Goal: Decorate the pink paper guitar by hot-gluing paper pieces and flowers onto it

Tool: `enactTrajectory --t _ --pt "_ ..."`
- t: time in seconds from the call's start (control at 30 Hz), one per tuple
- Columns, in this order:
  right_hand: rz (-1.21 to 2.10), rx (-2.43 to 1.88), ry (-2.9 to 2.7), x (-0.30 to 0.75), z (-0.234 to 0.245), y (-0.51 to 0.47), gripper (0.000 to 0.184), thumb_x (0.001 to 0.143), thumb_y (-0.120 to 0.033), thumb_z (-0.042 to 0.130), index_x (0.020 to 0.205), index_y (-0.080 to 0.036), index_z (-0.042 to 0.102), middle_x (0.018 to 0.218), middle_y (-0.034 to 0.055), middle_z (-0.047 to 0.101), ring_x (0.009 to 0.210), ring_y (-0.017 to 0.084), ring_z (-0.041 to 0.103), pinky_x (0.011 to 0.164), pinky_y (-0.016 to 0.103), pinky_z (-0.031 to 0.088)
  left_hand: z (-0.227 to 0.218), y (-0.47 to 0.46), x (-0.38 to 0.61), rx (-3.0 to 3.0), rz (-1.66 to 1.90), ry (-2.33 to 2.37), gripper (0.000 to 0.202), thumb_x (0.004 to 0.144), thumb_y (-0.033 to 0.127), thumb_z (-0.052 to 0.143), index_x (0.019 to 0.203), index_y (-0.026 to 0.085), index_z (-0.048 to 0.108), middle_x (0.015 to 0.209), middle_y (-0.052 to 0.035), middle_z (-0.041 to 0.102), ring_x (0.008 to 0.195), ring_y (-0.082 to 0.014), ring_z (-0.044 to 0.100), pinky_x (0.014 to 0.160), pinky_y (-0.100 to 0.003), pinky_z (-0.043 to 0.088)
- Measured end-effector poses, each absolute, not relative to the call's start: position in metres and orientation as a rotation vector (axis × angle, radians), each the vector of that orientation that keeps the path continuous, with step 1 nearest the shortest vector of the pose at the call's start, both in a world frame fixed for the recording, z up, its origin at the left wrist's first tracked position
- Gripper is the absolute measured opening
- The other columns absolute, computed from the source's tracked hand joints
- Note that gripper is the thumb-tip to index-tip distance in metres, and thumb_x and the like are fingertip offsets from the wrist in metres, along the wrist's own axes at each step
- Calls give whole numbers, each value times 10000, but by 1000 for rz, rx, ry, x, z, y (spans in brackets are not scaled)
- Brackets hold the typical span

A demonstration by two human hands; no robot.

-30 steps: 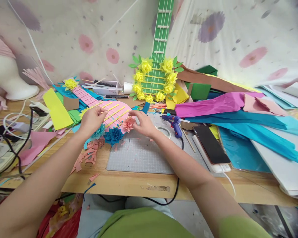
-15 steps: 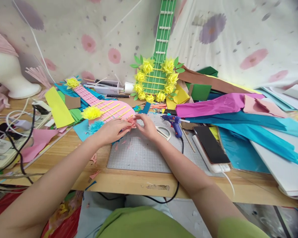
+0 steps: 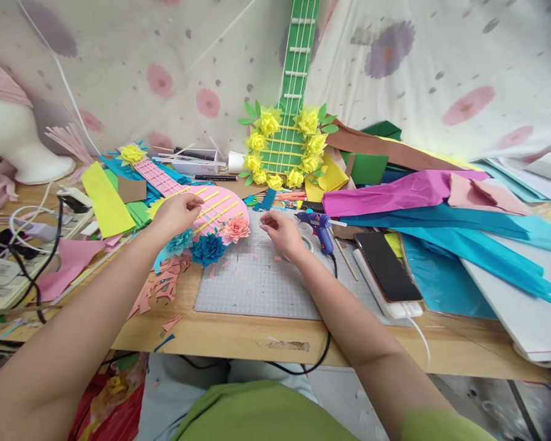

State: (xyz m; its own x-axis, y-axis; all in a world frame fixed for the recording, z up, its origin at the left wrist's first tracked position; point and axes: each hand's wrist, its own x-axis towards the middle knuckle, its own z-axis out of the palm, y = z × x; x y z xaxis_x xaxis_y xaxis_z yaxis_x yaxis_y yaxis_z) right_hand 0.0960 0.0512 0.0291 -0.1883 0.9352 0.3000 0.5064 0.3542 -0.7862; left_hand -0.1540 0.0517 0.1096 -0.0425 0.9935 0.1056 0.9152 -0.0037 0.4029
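A pink paper guitar (image 3: 232, 202) with yellow strips lies on the table and partly on the grey cutting mat (image 3: 239, 294). Along its lower edge sit a coral paper flower (image 3: 236, 228), a dark blue paper flower (image 3: 208, 249) and a light blue paper flower (image 3: 180, 242). My left hand (image 3: 177, 215) is over the guitar body, hiding most of a yellow flower, its fingertips pressed together. To the right of the coral flower, my right hand (image 3: 282, 233) hovers above the mat with thumb and fingertips close together. Anything pinched in either hand is too small to see.
A blue glue gun (image 3: 320, 229) and white-handled scissors (image 3: 308, 236) lie right of my right hand. Beyond are a phone (image 3: 388, 266) and folded coloured paper (image 3: 408, 191). A green paper guitar (image 3: 284, 147) leans at the back. Coral scraps (image 3: 163, 282) litter the left.
Both hands have come off the coral flower, which now shows fully at the guitar's edge. My left hand moved up and left; my right hand shifted slightly right.
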Motion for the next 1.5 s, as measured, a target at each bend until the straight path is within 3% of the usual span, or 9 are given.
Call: enactTrajectory --t 0.3,0.43,0.7,0.87,1.07,1.5 --pt "792 -1460 -2009 162 43 30 97 763 -239 587 758 -192 672 737 16 665 680 141 568 646 266 404 100 75 -136 2264 183 1989 208 727 359 578 807 211 700 840 -39 706 805 -207 625 686 -284 447" --pt "1005 -1396 -2012 189 40 24 134 739 -297 585 755 -184 655 711 9 638 664 138 549 622 265 397 97 84 -143 2507 137 1635 280 724 415 574 877 210 689 947 -40 695 918 -203 604 754 -271 445" --pt "1169 -1348 -1906 199 32 18 253 711 -392 618 835 -172 645 701 6 595 658 133 523 612 267 399 98 86 -131 2598 -128 1583 292 716 222 488 924 237 694 991 -17 694 901 -178 615 732 -250 445" --pt "1124 -1390 -1887 195 31 16 290 707 -415 616 847 -164 652 707 5 581 636 123 484 594 261 371 97 88 -131 2724 -216 1507 355 720 213 475 1006 255 682 1027 -18 694 986 -199 600 810 -276 441" --pt "1099 -1390 -1903 189 28 15 280 711 -412 602 838 -168 658 695 2 589 616 118 478 575 254 365 98 87 -130 2675 -233 1550 415 736 217 447 1090 268 657 1060 -14 690 956 -187 613 766 -259 438" --pt "1102 -1342 -1853 185 23 15 248 713 -387 597 818 -168 649 724 15 613 630 120 505 594 259 393 96 102 -129 2710 -265 1416 397 713 227 462 1042 281 678 1004 -12 705 890 -187 625 731 -255 422"
